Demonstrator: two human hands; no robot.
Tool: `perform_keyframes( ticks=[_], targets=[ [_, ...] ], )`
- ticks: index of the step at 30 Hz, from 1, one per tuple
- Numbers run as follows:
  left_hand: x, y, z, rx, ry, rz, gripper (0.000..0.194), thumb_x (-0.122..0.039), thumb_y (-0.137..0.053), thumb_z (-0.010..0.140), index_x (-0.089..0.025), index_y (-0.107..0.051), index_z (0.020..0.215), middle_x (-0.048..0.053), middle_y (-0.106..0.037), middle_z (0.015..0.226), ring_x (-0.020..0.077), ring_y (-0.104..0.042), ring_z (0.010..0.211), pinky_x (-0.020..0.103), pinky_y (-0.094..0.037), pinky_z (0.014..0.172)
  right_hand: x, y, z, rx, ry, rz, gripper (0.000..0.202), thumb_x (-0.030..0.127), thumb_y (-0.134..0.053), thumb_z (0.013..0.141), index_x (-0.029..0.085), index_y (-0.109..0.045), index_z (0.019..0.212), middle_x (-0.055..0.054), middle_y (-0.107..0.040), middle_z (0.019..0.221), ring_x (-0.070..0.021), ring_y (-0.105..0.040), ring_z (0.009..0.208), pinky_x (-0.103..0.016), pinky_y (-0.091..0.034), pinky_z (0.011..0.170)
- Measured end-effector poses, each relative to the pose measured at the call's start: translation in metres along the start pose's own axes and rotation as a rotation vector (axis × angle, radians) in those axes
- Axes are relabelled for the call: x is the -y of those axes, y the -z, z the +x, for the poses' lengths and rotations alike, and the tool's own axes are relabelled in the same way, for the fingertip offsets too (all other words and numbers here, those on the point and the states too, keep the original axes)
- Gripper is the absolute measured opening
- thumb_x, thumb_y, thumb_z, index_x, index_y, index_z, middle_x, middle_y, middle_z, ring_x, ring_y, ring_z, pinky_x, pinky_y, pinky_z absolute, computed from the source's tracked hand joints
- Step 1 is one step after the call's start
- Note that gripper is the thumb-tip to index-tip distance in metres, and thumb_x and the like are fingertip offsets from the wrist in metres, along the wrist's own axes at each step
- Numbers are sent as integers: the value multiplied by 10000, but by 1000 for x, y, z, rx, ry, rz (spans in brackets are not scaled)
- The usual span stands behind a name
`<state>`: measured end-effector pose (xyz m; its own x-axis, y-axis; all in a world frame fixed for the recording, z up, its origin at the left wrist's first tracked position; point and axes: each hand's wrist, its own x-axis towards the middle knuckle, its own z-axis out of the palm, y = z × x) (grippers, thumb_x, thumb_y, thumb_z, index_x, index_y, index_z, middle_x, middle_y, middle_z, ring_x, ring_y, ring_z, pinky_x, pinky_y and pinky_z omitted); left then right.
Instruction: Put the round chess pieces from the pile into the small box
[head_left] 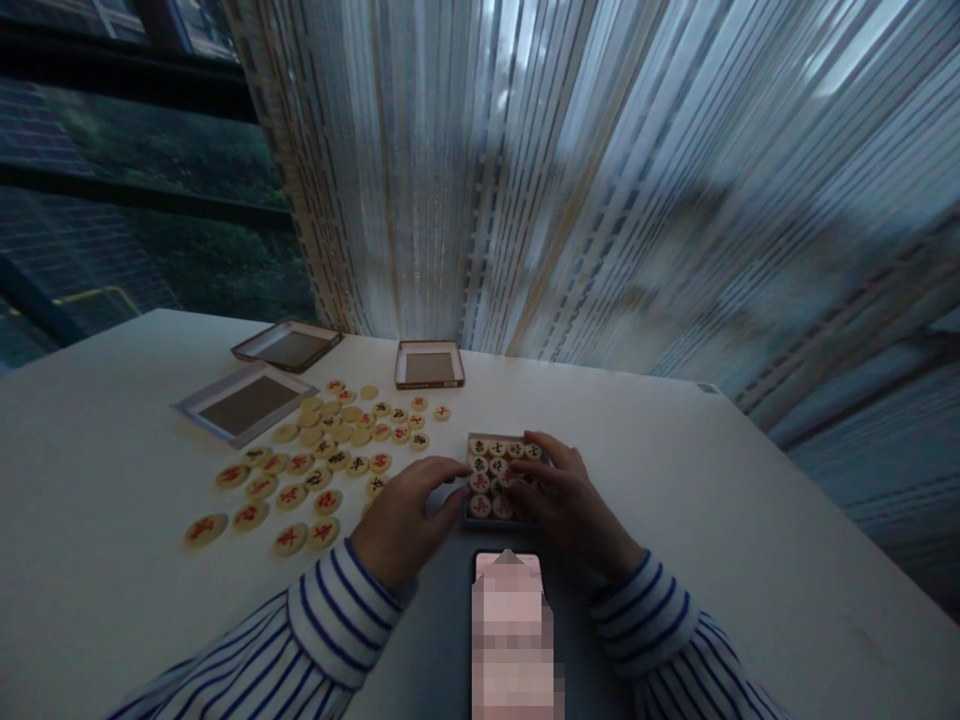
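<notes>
A small shallow box (pixel 505 525) sits on the table in front of me, with rows of round Chinese chess pieces (pixel 479 482) inside, marked in black or red characters. My left hand (pixel 405 515) is at the box's left wall; its thumb and index finger are apart, their tips against the edge. Over the right part of the box, my right hand (pixel 574 505) has its thumb and fingertips close around a red-marked piece (pixel 507 474). That hand covers some of the pieces and the box's right side.
Many loose chess pieces (pixel 291 496) lie spread to the left, some face down. Behind them are an open tray (pixel 289 345), a pale-rimmed lid or tray (pixel 225 425) and a smaller tray (pixel 430 385). A phone (pixel 512 640) lies near me, between my forearms. A string curtain (pixel 480 200) hangs behind the table.
</notes>
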<state>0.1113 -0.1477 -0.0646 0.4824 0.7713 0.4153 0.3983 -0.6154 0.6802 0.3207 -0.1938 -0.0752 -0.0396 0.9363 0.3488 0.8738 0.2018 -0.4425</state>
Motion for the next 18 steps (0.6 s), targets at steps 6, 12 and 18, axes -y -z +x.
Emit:
perform_keyframes(
  ticks=[6, 12, 18],
  targets=[
    [-1, 1, 0, -12, 5, 26, 205, -274, -510, 793, -185, -654, 909, 58, -695, 840, 168, -629, 753, 314, -525, 724, -1, -4, 4, 7, 12, -23, 192, 353, -626, 773, 277, -703, 931, -119, -518, 1272, -321, -412, 1218, -625, -268, 958],
    [-2, 3, 0, -13, 1, 36, 188, -250, -521, 784, -196, -653, 907, 50, -698, 846, 167, -635, 765, 310, -530, 728, 3, -2, 7, 74, -8, -38, 197, 351, -611, 784, 281, -700, 946, -127, -516, 1283, -345, -389, 1239, -674, -243, 940],
    [-1, 3, 1, -17, -2, 42, 184, -237, -525, 780, -185, -656, 899, 52, -697, 831, 165, -634, 762, 315, -527, 730, 4, 1, 6, 138, -10, -42, 229, 348, -579, 809, 271, -679, 1000, -134, -490, 1315, -360, -356, 1263, -717, -230, 918]
  ],
)
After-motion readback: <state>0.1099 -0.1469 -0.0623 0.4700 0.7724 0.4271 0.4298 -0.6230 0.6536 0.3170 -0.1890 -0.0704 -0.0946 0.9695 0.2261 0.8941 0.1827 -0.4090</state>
